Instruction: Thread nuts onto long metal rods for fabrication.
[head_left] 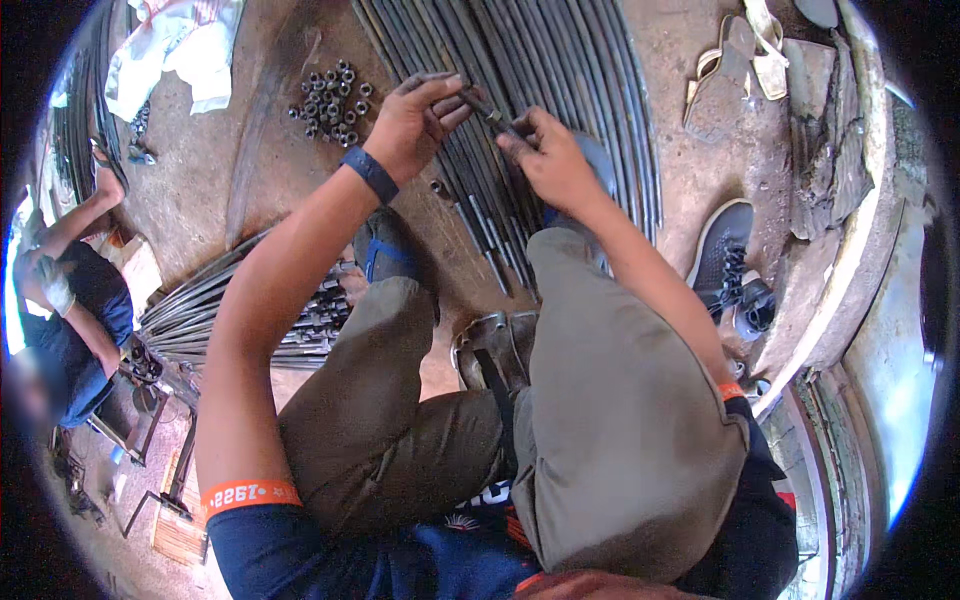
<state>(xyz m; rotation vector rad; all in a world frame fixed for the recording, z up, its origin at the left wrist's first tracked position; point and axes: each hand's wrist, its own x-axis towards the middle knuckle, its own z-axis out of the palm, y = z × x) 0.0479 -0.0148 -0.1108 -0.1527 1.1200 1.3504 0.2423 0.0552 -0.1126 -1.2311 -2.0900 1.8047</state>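
Note:
Both hands are raised over a bundle of long dark metal rods (pixel 560 80) lying on the ground. My right hand (pixel 552 160) pinches a short dark rod (pixel 480 104), which slants up and left between the hands. A nut-like collar (pixel 494 117) shows on it. My left hand (pixel 418 122) is at the rod's upper left end, thumb and fingers curled close to it; whether they grip it is hard to see. Left of that hand lies a cluster of metal nuts (pixel 330 103). Several rod ends below the hands look bright and threaded (pixel 478 212).
A second bundle of rods (pixel 200 310) spreads at the left, beside another person (pixel 85 270) sitting there. White cloth or plastic (pixel 175 60) lies at the upper left. Sandals (pixel 722 80) and a dark shoe (pixel 724 250) are on the right, near broken wood (pixel 828 150).

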